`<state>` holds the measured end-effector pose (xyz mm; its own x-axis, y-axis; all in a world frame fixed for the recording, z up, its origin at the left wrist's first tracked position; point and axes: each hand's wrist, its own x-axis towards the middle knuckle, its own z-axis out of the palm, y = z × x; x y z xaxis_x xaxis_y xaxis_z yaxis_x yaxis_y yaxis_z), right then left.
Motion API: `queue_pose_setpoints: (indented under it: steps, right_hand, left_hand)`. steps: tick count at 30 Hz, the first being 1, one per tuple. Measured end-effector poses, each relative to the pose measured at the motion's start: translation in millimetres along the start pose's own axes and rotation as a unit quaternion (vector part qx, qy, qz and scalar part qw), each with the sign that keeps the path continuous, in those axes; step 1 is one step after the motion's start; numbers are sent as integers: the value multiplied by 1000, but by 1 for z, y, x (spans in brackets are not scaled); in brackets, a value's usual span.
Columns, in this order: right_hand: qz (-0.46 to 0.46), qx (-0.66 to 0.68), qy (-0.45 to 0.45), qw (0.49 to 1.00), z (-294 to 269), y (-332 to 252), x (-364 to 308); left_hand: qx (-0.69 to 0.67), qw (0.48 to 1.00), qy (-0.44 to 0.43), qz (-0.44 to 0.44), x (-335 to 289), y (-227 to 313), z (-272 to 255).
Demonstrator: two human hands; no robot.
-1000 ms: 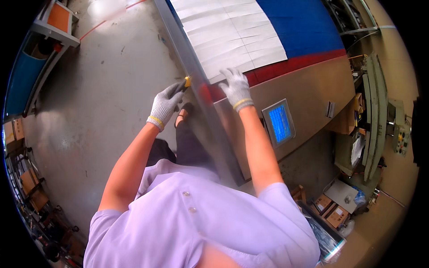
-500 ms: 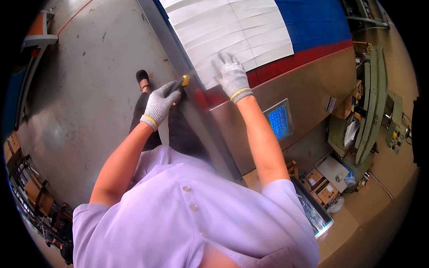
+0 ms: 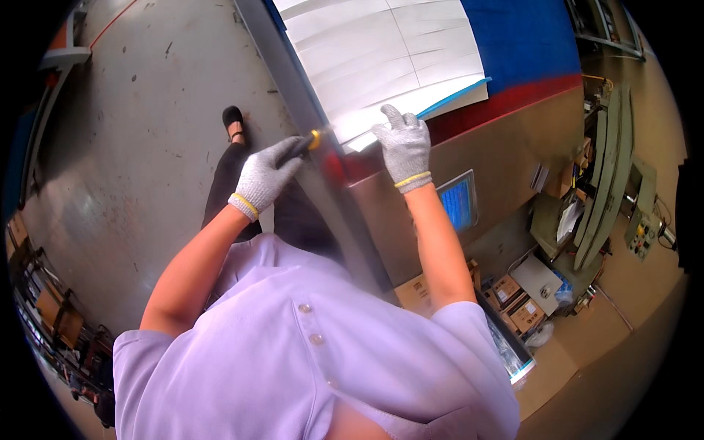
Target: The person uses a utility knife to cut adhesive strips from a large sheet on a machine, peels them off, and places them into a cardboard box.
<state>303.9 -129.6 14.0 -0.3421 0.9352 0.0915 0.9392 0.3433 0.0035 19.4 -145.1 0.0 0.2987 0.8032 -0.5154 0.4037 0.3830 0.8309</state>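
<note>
My left hand, in a grey knit glove with a yellow cuff edge, is closed round a short black-handled tool with a yellow head. The tool is blurred, so its exact kind is unclear. White sheets lie on a blue and red table surface. At their near edge, my gloved right hand is closed on the top white sheet. Its lifted edge shows a blue strip. The fingertips' exact grip is partly hidden.
A grey metal rail runs along the table's left side. A brownish front panel carries a lit blue screen. To the right stand green machine parts, with cardboard boxes lower down. My shoe is on the grey floor.
My right hand has moved from flat on the white sheets to their near edge, which is now lifted with a blue strip showing. My left hand still holds the tool, slightly lower.
</note>
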Motion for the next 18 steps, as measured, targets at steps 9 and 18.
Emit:
queue_pose_setpoints:
  steps: [9,18]
  right_hand:
    - [11,-38,-94,995,10,-8,82]
    - [-6,-20,-90,996,28,-10,88]
  left_hand:
    - [-197,972,58,-111,31,15,-12]
    - [-138,984,89,-68,33,-7,-8]
